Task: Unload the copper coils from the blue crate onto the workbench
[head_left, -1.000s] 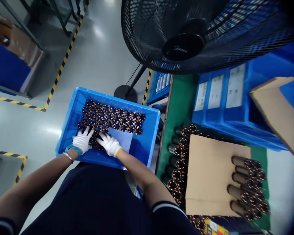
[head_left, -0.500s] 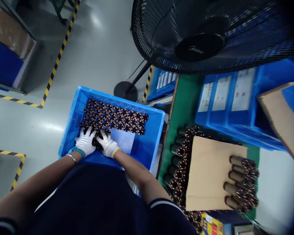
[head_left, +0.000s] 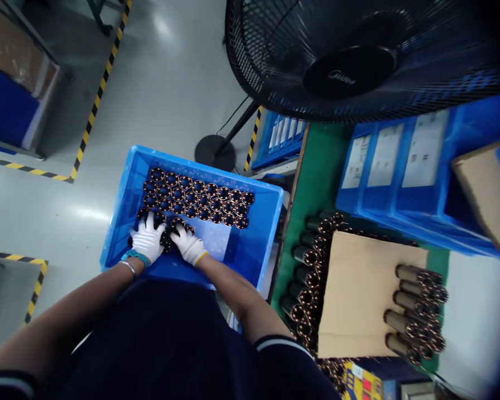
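Inside a blue plastic bin (head_left: 270, 233), dark motor stators (head_left: 190, 198) with copper windings stand upright in tight rows along the far side. My left hand (head_left: 149, 239), in a white glove, has its fingers spread round stators at the near left. Beside it, my right hand (head_left: 188, 246), also gloved, curls its fingers on stators in the same front group. A few dark stators show between the two hands. The palms hide part of this group and some of the fingertips.
A large black fan (head_left: 350, 72) looms at upper right, its round base (head_left: 215, 154) behind the bin. On the green bench (head_left: 316, 161) at right lie many stators (head_left: 306, 255), a cardboard sheet (head_left: 358, 300) and blue bins (head_left: 420, 161). Striped tape (head_left: 92, 114) marks the floor.
My right hand has shifted slightly right, and the gap between my hands is wider. More stator tops show beside its fingers. The left hand stays at nearly the same spot.
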A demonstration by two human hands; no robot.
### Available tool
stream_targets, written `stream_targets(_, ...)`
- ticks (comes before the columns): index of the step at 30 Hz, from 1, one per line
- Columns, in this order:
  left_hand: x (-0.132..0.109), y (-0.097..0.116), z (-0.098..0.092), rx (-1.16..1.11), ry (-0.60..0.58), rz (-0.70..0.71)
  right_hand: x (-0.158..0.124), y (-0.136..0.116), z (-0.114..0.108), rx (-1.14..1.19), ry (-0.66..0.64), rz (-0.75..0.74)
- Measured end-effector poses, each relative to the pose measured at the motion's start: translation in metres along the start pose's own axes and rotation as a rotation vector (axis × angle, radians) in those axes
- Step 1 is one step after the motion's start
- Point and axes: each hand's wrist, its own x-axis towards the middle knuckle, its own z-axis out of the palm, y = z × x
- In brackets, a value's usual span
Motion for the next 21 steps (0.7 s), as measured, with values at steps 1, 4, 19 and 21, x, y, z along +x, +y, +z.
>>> stream_targets(1,0.001,-0.001,0.000,-0.014,-0.001,-0.023,0.000,0.001,0.001,0.000,-0.008,0.001)
stream_targets(4,0.004,-0.002,-0.002,-0.062,-0.082,-0.082,0.003,-0.001,0.002,0.007,-0.019,-0.004)
stream_targets(19,0.011,0.000,0.007,-0.001,-0.061,0.208,-0.016,0.018,0.009,0.029,0.008,-0.006)
stream_targets(21,0.011,-0.005,0.006,-0.018,-0.050,0.218,-0.014,0.016,0.009,0.048,0.001,0.024)
